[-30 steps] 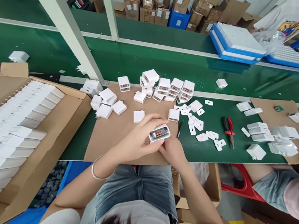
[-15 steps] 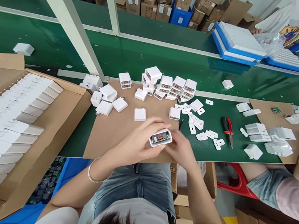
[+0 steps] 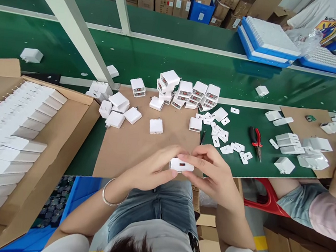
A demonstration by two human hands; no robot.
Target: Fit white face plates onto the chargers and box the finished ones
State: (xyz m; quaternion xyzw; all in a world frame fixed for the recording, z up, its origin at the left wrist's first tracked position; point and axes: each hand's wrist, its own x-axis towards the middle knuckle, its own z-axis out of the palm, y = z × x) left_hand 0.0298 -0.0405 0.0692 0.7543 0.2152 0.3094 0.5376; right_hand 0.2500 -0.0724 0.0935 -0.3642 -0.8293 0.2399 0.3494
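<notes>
Both hands are pinching a white charger [image 3: 181, 165] over the bench [image 3: 244, 151] edge, left hand [image 3: 150, 170] bracing underneath, right hand [image 3: 215, 176] fingers [image 3: 193, 158] clamping its top, seemingly pressing the casing closed.

White cover [image 3: 181, 165] now over charger opening

Both bare forearms are brought in from below and the hands are met at the middle. The left hand [image 3: 150, 170] is cupped, its fingers curled inward in a closed grip; a thin silver bangle is worn on its wrist. The right hand [image 3: 215, 176] is arched, fingertips pinched toward the left.
</notes>
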